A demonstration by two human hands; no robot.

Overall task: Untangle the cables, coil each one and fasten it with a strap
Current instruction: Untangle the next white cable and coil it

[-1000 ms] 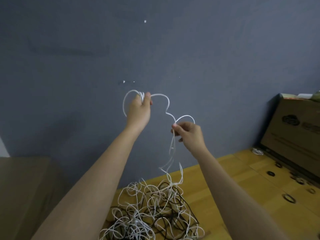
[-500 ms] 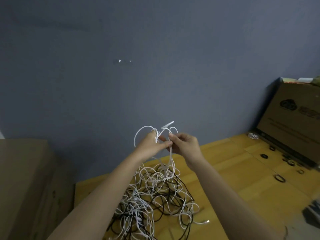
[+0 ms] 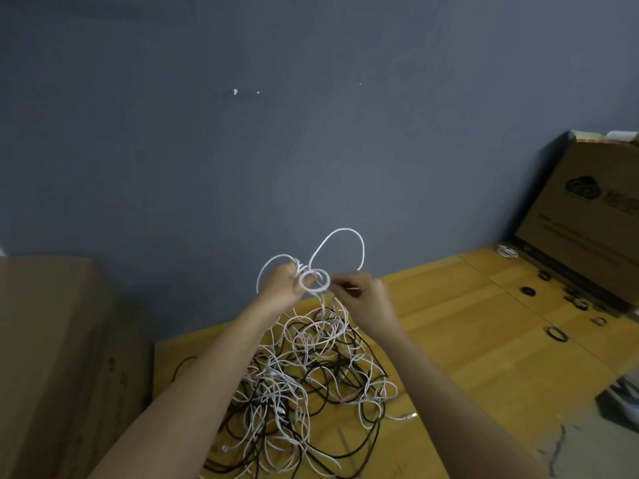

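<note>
Head view:

- The left hand [image 3: 281,288] is gripping a white cable [image 3: 340,252] just above the middle of the frame, fingers curled round a bunch of its loops, with one arc sticking out at the hand's 10 o'clock.
- The right hand [image 3: 366,295] is sitting just beside it at 3 o'clock, fingers bent and pinching the same white cable; a big loop is rising between the two hands toward 1 o'clock, and a small tight ring of cable is showing between them.
- A strand is hanging from the hands down to the tangle of white and black cables [image 3: 311,382], which is lying on the wooden floor [image 3: 484,357] at 6 o'clock from the hands.
- Several dark strap rings [image 3: 556,334] are lying scattered on the floor at 3 to 4 o'clock, well apart from the tangle.
- A brown cardboard box [image 3: 587,216] is leaning at the right edge, at 2 o'clock from the hands, with a small white coil [image 3: 507,251] lying by its lower corner.
- Another cardboard box [image 3: 52,357] is standing at 8 o'clock, and a grey-blue wall [image 3: 242,150] is filling the upper frame.
</note>
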